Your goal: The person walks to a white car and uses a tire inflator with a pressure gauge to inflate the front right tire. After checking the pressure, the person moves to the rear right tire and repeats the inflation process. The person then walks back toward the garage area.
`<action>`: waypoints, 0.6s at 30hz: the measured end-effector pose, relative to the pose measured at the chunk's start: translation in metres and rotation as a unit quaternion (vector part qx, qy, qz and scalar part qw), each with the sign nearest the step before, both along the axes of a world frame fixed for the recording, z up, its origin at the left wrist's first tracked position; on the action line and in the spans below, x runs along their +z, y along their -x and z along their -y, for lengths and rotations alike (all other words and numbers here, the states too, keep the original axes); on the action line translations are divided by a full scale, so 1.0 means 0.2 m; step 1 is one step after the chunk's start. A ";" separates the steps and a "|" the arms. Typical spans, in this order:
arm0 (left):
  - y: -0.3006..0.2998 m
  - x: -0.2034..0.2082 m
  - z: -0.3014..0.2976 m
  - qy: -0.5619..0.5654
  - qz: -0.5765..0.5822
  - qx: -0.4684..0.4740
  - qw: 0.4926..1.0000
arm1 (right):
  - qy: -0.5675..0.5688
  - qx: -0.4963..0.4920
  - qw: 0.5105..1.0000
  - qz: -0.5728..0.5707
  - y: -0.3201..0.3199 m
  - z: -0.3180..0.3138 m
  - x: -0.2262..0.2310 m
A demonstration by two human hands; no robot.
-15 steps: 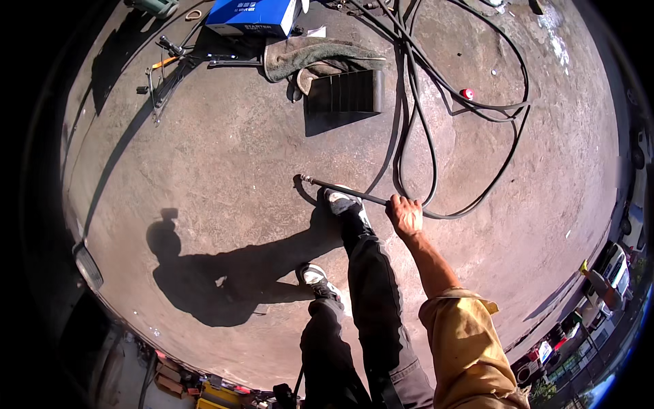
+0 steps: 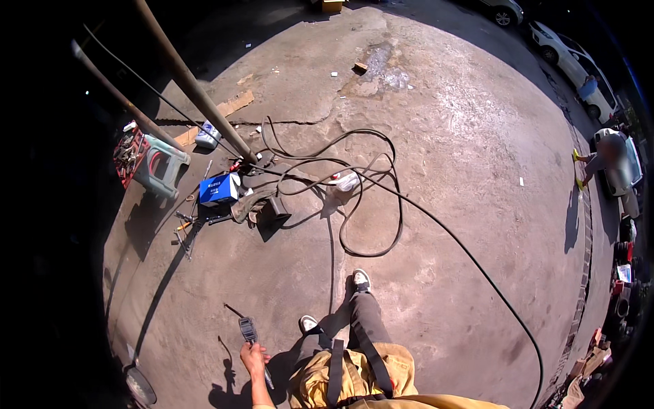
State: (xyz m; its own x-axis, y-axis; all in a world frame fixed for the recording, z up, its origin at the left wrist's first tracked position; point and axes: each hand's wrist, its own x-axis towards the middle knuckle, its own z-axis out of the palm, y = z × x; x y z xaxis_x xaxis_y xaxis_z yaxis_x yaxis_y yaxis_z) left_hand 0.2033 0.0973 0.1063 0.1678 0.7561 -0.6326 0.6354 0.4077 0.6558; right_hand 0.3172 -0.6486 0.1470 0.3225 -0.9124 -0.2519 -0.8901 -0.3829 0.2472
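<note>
Left hand grips what looks like a thin metal tool above rough concrete.

Blue box, black cables, yellow-tan jacket.

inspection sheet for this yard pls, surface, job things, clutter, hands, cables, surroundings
surface: cracked concrete ground in hard sun, a damp patch at the far side.
job's things: long metal tool with a thin rod tip.
clutter: blue box, dark wedge-shaped piece, small tools, green plastic stool, cardboard scrap.
grippers: left hand gripping the metal tool; right hand not seen.
cables: black hose in loose loops, one run trailing off to the lower right.
surroundings: two slanted poles, parked cars, another person crouched far right.
</note>
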 end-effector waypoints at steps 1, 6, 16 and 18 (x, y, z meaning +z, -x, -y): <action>-0.14 0.03 0.08 -0.015 -0.001 -0.035 0.999 | -0.057 -0.028 0.998 -0.027 0.14 -0.02 -0.09; -0.90 0.05 0.51 -0.043 0.029 -0.170 0.984 | -0.241 -0.108 0.963 -0.043 0.42 -0.01 -0.42; -2.66 0.21 1.84 0.254 0.299 -0.199 0.898 | -0.448 -0.301 0.686 0.488 -1.03 0.43 -0.29; -2.94 0.40 2.18 0.311 0.327 -0.190 0.872 | -0.477 -0.266 0.634 0.548 -1.39 0.60 -0.16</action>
State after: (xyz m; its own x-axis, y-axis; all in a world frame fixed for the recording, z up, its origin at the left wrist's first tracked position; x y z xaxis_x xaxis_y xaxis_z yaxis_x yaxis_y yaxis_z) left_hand 0.7913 -0.3391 0.1859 0.8095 0.1117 -0.5765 0.3758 0.6559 0.6547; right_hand 0.5944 -0.7679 0.1141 0.4915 -0.5668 -0.6612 -0.3940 0.5323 -0.7492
